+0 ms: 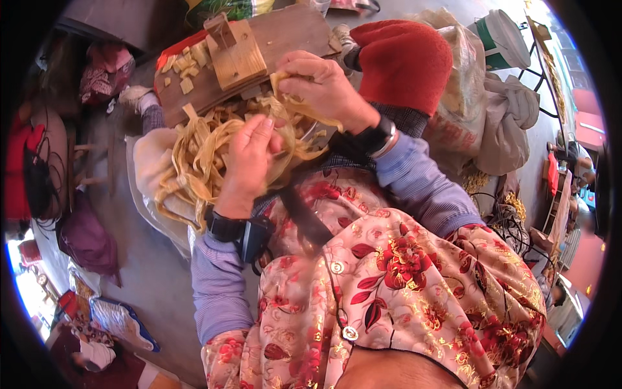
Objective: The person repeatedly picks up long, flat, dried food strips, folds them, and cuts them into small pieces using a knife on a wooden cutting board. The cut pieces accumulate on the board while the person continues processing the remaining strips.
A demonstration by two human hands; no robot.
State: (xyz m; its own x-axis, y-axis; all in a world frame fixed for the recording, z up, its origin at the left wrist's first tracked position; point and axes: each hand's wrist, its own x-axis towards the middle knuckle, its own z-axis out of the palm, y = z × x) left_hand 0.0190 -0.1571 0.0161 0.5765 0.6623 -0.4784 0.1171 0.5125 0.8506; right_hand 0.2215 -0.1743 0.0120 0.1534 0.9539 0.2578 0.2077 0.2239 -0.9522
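My right hand (318, 87) pinches a pale yellow, flat dried strip (277, 83) near the front edge of a wooden board (286, 36). My left hand (252, 158) is curled over a heap of similar long strips (204, 141), and a thin strip loops out from its fingers; its fingertips are partly hidden. The heap lies across my lap on clear plastic sheeting (153, 150). On the board stands a wooden block with an upright metal-faced piece (238, 53). Short cut pieces (187, 65) of the yellow material lie left of the block.
My knee wears a red cover (403, 63). Beyond it are plastic sacks (505, 126) and a white and green bucket (500, 41). A wooden stool (90, 163) and a purple bag (90, 238) are at the left. Other people (95, 352) sit near the rim.
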